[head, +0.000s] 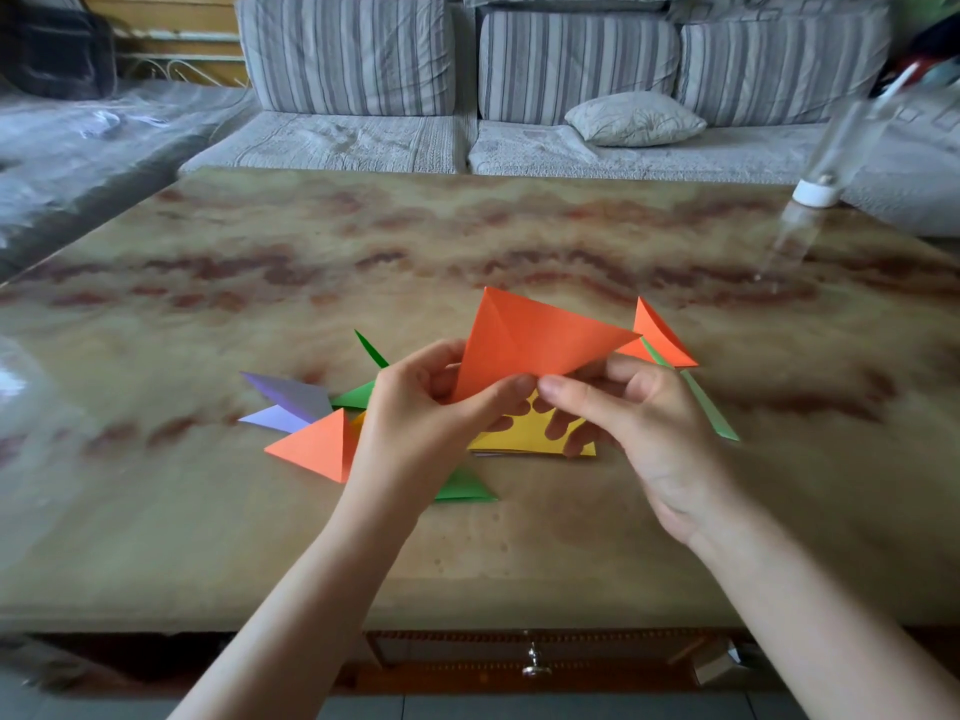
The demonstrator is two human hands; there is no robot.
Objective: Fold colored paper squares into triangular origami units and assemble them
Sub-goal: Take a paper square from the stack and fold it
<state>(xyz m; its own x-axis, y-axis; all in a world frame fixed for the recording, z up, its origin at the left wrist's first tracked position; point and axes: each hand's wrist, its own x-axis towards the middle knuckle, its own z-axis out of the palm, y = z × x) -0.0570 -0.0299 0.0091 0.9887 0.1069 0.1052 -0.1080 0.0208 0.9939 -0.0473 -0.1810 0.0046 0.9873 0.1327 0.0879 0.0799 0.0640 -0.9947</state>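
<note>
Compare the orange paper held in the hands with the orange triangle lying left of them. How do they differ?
The held orange paper is raised above the table, pinched by the left hand and right hand; the orange triangle lies flat on it, ungripped. The held orange paper points up; the orange triangle points left. Both are orange folded triangles.

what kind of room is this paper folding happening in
Probably a home living room: a striped sofa with a loose pillow stands behind a marble-patterned table that has a drawer, more like a coffee table than a workbench.
</note>
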